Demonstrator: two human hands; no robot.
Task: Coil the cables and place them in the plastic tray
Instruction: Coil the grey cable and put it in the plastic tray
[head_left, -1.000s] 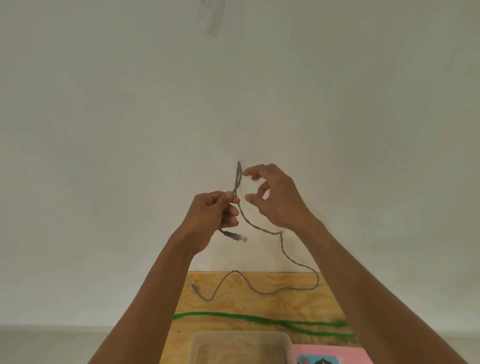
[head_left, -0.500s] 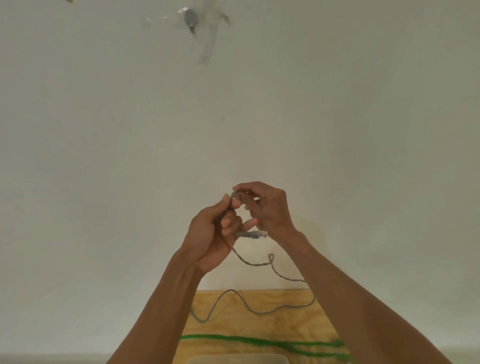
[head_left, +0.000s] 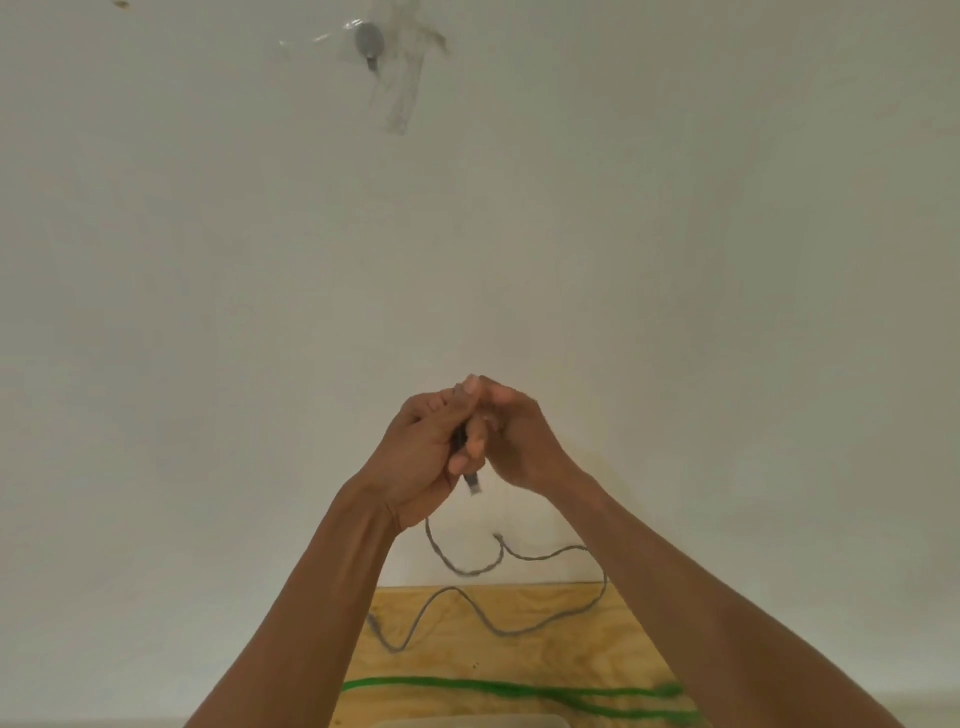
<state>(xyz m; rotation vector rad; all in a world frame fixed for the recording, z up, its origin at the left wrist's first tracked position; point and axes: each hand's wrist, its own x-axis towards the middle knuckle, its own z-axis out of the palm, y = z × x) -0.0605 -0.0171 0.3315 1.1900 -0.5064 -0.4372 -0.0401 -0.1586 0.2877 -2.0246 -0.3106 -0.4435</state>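
In the head view, both arms reach forward and up in front of a plain white wall (head_left: 675, 260). The left hand (head_left: 421, 457) and the right hand (head_left: 519, 441) are pressed together, fingers curled tight around one end of the grey cable (head_left: 519, 631). The left hand is closed on the cable, with its plug (head_left: 474, 484) poking out below the fingers. The right hand is curled against the left one, thumb tip on top; it appears to pinch the same bunch of cable, though the contact is mostly hidden.

From under the left hand the grey cable hangs down, makes a loose curl in the air, runs behind the right forearm, then snakes across the wooden tabletop (head_left: 571, 660), ending in a second plug (head_left: 373, 622) near the left forearm.

A green cable (head_left: 519, 688) lies stretched across the tabletop, nearer the camera than the grey one and apart from it.

At the bottom edge only the rim of the plastic tray (head_left: 467, 721) shows, just beside the green cable.

High on the wall, a small grey object (head_left: 369, 41) is stuck under clear tape
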